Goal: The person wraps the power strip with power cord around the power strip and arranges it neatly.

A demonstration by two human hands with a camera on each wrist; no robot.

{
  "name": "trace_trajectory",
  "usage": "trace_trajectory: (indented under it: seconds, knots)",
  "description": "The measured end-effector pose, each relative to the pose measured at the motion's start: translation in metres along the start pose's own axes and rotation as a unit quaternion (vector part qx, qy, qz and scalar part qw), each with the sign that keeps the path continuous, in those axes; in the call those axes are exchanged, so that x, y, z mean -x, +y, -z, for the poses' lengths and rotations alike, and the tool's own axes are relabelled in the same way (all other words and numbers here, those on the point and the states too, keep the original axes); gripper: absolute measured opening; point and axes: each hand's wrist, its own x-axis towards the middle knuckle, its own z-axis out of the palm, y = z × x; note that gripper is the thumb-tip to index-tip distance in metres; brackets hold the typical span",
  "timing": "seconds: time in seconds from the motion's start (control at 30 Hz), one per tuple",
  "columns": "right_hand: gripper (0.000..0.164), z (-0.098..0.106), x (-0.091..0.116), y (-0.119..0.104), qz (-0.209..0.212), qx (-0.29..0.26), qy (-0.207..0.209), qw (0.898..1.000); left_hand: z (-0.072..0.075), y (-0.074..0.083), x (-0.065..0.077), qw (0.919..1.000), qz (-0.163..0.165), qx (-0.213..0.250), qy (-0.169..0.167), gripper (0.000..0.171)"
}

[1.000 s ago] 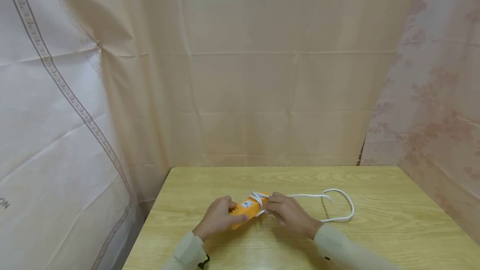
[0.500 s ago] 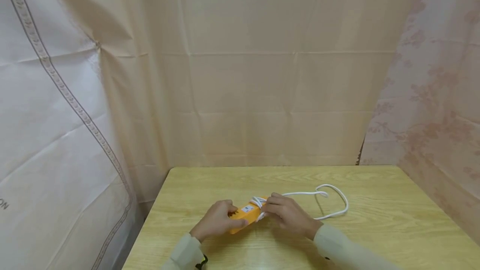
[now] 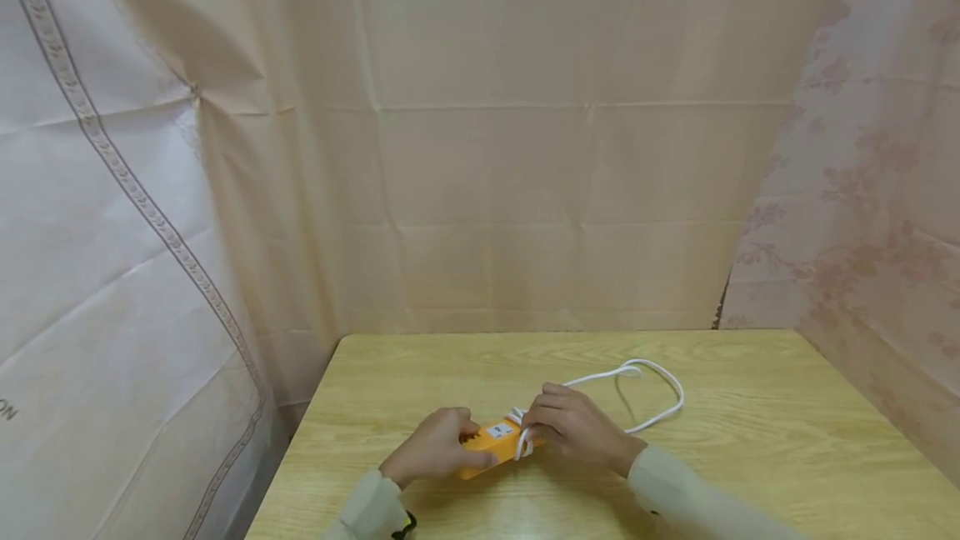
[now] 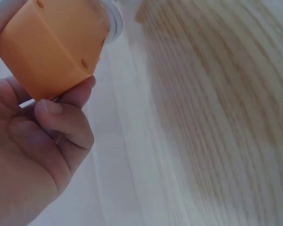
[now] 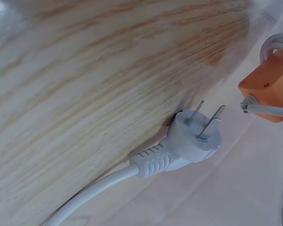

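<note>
An orange power strip (image 3: 495,451) with a white socket face is held at a slant over the table. My left hand (image 3: 435,444) grips its near left end, thumb along the front side; the left wrist view shows fingers (image 4: 68,122) curled under the orange casing. White cord is wrapped around the strip's right part. There my right hand (image 3: 576,426) pinches the cord beside the strip, covering its far end. The cord's tail (image 3: 678,394) loops over the table to the right. In the right wrist view, its white two-pin plug (image 5: 195,136) lies with the prongs pointing up.
The wood-grain table (image 3: 750,457) carries the looped cord. A beige cloth (image 3: 480,148) hangs behind it, with a white cloth (image 3: 112,273) on the left and a flowered one (image 3: 877,215) on the right.
The strip has dropped slightly toward me. The cord's loop on the table has slid left and away from me, while my right hand stays by the strip with cord in its fingers.
</note>
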Motion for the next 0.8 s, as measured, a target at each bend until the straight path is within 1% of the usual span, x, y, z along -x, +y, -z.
trace_trajectory:
  seconds: [0.1,0.23,0.4,0.5,0.57,0.63,0.7,0.8]
  knots:
    - [0.01,-0.0001,-0.0004,0.0005,0.013,0.007,0.005,1.0,0.0008,-0.001,-0.0004,0.9999,-0.008,0.007,-0.009,0.029]
    - [0.012,-0.0007,0.0001,0.0001,0.027,0.008,0.005,1.0,0.0008,-0.002,0.0022,0.9991,-0.021,0.019,-0.03,0.027]
    - [0.018,-0.0004,0.0004,0.0001,0.028,0.004,0.0,1.0,-0.0003,-0.002,0.0045,0.9979,-0.033,0.025,-0.049,0.025]
    - [0.024,0.0013,0.0007,0.0002,0.011,0.008,-0.014,1.0,0.0006,-0.0039,0.0056,0.9957,-0.046,0.047,-0.065,0.031]
    - [0.028,0.0024,0.0015,0.0001,-0.012,0.007,-0.028,1.0,0.0024,-0.0052,0.0067,0.9931,-0.054,0.07,-0.078,0.035]
    - [0.029,0.0029,0.0026,0.0004,-0.033,0.002,-0.039,0.999,0.0043,-0.0058,0.0074,0.9907,-0.054,0.089,-0.087,0.036]
    - [0.03,0.0026,0.0032,0.0015,-0.048,-0.007,-0.043,0.998,0.0059,-0.0056,0.0078,0.9894,-0.053,0.1,-0.091,0.032]
    - [0.028,0.0019,0.004,0.0031,-0.054,-0.018,-0.044,0.997,0.0071,-0.0051,0.0077,0.9887,-0.052,0.102,-0.096,0.029]
